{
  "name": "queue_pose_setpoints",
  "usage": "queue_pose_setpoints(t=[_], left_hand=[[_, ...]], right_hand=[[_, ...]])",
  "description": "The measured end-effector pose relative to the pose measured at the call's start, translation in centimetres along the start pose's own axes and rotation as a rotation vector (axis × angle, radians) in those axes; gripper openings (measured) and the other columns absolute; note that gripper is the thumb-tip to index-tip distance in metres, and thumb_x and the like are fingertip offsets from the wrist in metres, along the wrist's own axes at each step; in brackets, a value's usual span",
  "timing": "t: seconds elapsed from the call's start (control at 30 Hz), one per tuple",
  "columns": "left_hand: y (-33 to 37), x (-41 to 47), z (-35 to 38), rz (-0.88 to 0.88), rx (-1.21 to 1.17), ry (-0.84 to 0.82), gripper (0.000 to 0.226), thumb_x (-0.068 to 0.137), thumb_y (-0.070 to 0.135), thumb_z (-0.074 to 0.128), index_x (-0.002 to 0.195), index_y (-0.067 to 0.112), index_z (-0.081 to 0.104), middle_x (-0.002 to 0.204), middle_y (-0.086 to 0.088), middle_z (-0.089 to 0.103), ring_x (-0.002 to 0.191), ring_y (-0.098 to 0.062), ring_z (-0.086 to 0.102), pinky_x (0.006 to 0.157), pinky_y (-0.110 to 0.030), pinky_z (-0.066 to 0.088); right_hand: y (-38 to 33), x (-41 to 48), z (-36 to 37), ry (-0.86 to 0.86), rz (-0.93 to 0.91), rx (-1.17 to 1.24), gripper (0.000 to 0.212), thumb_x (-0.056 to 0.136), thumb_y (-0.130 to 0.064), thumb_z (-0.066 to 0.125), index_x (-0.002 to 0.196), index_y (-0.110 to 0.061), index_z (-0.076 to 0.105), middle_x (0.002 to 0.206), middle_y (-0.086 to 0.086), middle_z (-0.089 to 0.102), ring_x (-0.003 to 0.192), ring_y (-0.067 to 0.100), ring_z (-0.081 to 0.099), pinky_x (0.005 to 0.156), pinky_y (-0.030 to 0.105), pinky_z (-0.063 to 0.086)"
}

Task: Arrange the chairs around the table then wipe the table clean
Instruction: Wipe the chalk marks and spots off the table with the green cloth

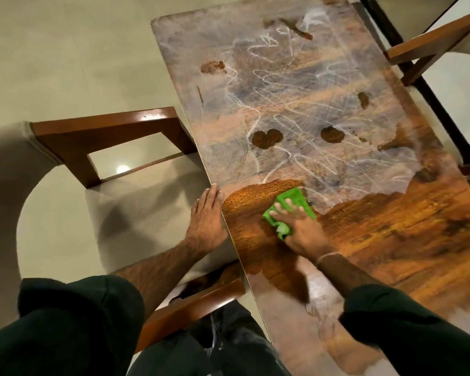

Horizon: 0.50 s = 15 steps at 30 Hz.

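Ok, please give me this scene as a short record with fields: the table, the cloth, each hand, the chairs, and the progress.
surface: wooden table; near part wiped and glossy, far part under a whitish film with scribble marks
tool: green cloth, on the table at the border of the wiped part
right: right hand presses on the cloth, fingers spread
left: left hand rests flat on the table's left edge
seats: left chair at the left edge; far chair at the right edge
progress: wiping not finished

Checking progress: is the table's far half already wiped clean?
No: a dusty, streaked film covers the table beyond the green cloth.
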<state>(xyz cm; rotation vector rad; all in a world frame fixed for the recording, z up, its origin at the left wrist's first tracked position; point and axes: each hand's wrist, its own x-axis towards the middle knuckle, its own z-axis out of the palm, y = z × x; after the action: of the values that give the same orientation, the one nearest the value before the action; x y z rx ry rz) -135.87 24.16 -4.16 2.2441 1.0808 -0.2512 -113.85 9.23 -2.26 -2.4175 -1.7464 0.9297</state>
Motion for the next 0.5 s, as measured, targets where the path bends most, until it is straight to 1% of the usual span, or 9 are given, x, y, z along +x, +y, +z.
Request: queue_pose_setpoints(t=[0.03,0.1,0.13,0.2,0.27,0.3,0.37,0.43,0.5], left_hand=[[0.1,0.1,0.1,0.008,0.006,0.018,0.097,0.092,0.053,0.059,0.161,0.014,0.003,0.169,-0.005,-0.009,0.155,-0.023,-0.008,0.125,-0.046,-0.002],[0.5,0.4,0.1,0.027,0.031,0.034,0.093,0.092,0.04,0.062,0.161,0.013,0.005,0.169,-0.007,-0.007,0.155,-0.022,-0.008,0.126,-0.046,-0.001],[0.8,0.5,0.2,0.034,0.036,0.034,0.093,0.09,0.033,0.063,0.161,0.012,0.006,0.169,-0.007,-0.005,0.155,-0.022,-0.008,0.126,-0.045,-0.002],[1.4,0.5,0.4,0.037,0.041,0.032,0.098,0.083,0.028,0.065,0.161,0.011,0.008,0.169,-0.006,-0.004,0.155,-0.021,-0.009,0.126,-0.045,-0.002],[2.0,0.8,0.6,0.042,0.058,0.023,0.1,0.081,0.031,0.066,0.161,0.011,0.009,0.169,-0.007,-0.004,0.155,-0.022,-0.009,0.126,-0.044,-0.003],[2.3,0.9,0.8,0.043,0.06,0.019,0.1,0.081,0.033,0.065,0.161,0.011,0.009,0.169,-0.007,-0.003,0.155,-0.022,-0.009,0.126,-0.044,-0.003],[2.7,1.0,1.2,0.037,0.067,0.03,0.099,0.083,0.035,0.064,0.161,0.011,0.008,0.169,-0.007,-0.004,0.155,-0.022,-0.009,0.126,-0.046,-0.002],[3.0,1.0,1.4,0.029,0.08,0.022,0.098,0.084,0.035,0.063,0.161,0.011,0.008,0.169,-0.007,-0.005,0.155,-0.022,-0.011,0.126,-0.047,-0.002],[3.1,1.1,1.6,0.018,0.09,0.028,0.096,0.085,0.035,0.062,0.161,0.011,0.008,0.169,-0.006,-0.006,0.155,-0.022,-0.012,0.126,-0.046,-0.003]], right_hand=[[1.2,0.3,-0.6,0.055,0.084,0.021,0.074,0.075,-0.018,0.052,0.148,-0.027,0.042,0.16,-0.002,0.026,0.152,0.025,0.01,0.122,0.047,0.011],[0.8,2.1,-1.3,0.102,0.275,0.006,0.075,0.082,-0.016,0.058,0.153,-0.024,0.033,0.163,0.001,0.018,0.152,0.031,0.006,0.121,0.053,0.01],[-0.4,2.8,-1.3,0.098,0.317,-0.008,0.078,0.084,-0.016,0.058,0.155,-0.024,0.027,0.165,0.001,0.011,0.151,0.033,0.003,0.119,0.055,0.008],[-1.8,2.6,-0.2,0.067,0.234,-0.02,0.08,0.084,-0.015,0.058,0.156,-0.023,0.024,0.165,0.001,0.008,0.151,0.032,-0.001,0.119,0.053,0.005],[-0.4,0.1,0.2,0.021,0.098,0.016,0.077,0.082,-0.011,0.06,0.152,-0.026,0.034,0.163,-0.001,0.016,0.152,0.026,0.002,0.123,0.048,0.007],[1.1,-1.4,0.0,0.016,0.083,0.017,0.074,0.082,-0.01,0.061,0.15,-0.027,0.038,0.162,-0.003,0.02,0.152,0.023,0.006,0.122,0.045,0.012],[3.1,-1.7,-0.7,0.066,0.199,-0.003,0.073,0.082,-0.011,0.061,0.15,-0.028,0.038,0.162,-0.004,0.021,0.152,0.023,0.009,0.12,0.045,0.019],[2.4,0.1,-1.1,0.099,0.347,-0.006,0.077,0.085,-0.016,0.06,0.154,-0.025,0.028,0.165,0.001,0.012,0.152,0.03,0.005,0.121,0.051,0.015],[0.7,1.0,-0.5,0.088,0.339,-0.02,0.08,0.085,-0.018,0.059,0.156,-0.022,0.021,0.165,0.003,0.008,0.151,0.034,0.001,0.119,0.053,0.009]])
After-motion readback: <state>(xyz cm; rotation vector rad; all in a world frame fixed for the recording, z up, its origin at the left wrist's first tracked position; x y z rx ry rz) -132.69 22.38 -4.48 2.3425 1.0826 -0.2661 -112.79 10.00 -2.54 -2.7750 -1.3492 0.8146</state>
